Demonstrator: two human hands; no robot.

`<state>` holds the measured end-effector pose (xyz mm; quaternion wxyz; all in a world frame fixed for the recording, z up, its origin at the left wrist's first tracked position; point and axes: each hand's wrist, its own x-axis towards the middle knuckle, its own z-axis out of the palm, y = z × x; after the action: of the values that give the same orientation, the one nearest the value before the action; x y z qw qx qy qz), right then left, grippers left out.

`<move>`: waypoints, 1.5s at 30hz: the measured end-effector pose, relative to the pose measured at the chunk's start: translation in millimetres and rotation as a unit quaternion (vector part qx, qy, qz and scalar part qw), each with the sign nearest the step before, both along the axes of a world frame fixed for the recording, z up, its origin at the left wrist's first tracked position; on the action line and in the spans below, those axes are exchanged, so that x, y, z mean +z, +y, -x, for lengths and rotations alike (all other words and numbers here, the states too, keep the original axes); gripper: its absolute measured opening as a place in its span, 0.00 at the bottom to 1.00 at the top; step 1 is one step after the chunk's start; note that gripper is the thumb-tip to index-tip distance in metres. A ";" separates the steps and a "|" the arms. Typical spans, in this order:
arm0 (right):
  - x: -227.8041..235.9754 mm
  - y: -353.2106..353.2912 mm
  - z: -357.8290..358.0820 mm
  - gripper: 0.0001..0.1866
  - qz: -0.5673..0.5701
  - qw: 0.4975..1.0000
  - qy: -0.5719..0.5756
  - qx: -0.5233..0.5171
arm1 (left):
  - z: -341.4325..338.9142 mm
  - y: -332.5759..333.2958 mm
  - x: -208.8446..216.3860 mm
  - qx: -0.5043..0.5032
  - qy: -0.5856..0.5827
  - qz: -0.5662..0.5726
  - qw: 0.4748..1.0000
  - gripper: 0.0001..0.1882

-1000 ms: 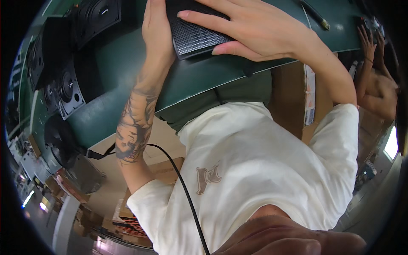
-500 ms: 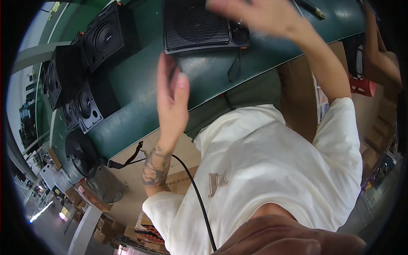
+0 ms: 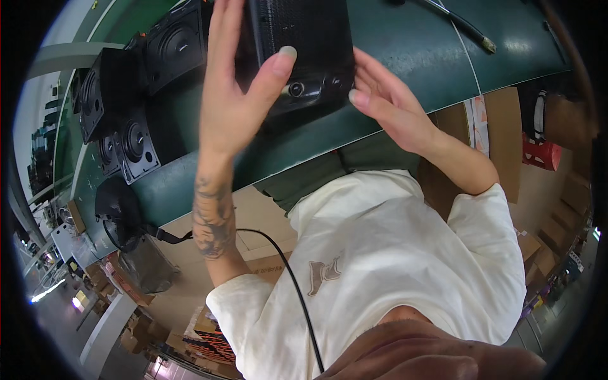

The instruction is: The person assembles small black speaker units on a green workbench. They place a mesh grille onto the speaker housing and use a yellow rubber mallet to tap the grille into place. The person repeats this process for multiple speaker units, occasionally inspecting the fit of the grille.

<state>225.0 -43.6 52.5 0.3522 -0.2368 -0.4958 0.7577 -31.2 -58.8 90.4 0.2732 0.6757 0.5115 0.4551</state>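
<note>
A black speaker box [image 3: 310, 44] with a mesh front and a round knob on its near end is on the green workbench, partly cut off by the upper edge. On its left side lies my left hand [image 3: 234, 101], its thumb over the front and its fingers along the side. From the right, my right hand [image 3: 396, 107] clasps the opposite side near the knob end, fingers partly behind the box. The box sits between both palms.
Several black speakers with bare round cones [image 3: 136, 139] stand at the bench's left. A black bag [image 3: 117, 212] rests at the left edge. A dark rod-like tool [image 3: 468, 28] lies at the right. Cardboard boxes [image 3: 503, 139] and a red stool [image 3: 540, 155] stand beyond the near edge.
The speaker has turned, its knob end now toward me. My right hand came down from the far side to its right side; my left hand moved up onto its left side.
</note>
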 end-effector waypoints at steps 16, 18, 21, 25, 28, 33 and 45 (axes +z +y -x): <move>10.6 105.6 -7.4 0.55 -0.403 0.909 -0.100 0.006 | 23.4 75.1 53.6 -0.306 0.139 0.133 0.932 0.40; 3.8 114.7 3.6 0.64 -0.419 0.896 -0.123 0.080 | 16.1 70.1 51.6 -0.259 0.158 0.059 0.951 0.37; -0.8 107.2 -9.7 0.57 -0.347 0.919 -0.178 0.050 | 19.0 70.5 23.3 -0.148 0.097 -0.030 0.984 0.34; 12.8 92.4 16.8 0.50 -0.235 0.966 -0.103 0.016 | 43.2 22.9 -1.2 0.032 -0.242 -0.024 0.969 0.44; 8.6 92.1 23.5 0.47 -0.238 0.964 -0.102 -0.061 | 7.4 13.9 -0.6 0.039 -0.205 -0.049 0.977 0.50; 12.6 93.2 33.7 0.46 -0.181 0.977 -0.054 -0.098 | -29.9 13.2 -37.1 0.061 -0.272 -0.064 0.958 0.53; -8.7 93.4 27.6 0.44 -0.244 0.964 -0.035 -0.096 | -32.3 24.1 -47.3 0.038 -0.259 -0.035 0.964 0.56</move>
<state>197.4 49.9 43.8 0.4531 -0.2168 -0.6522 0.5677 1.1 -34.7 43.1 0.3552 0.5237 0.4326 0.6422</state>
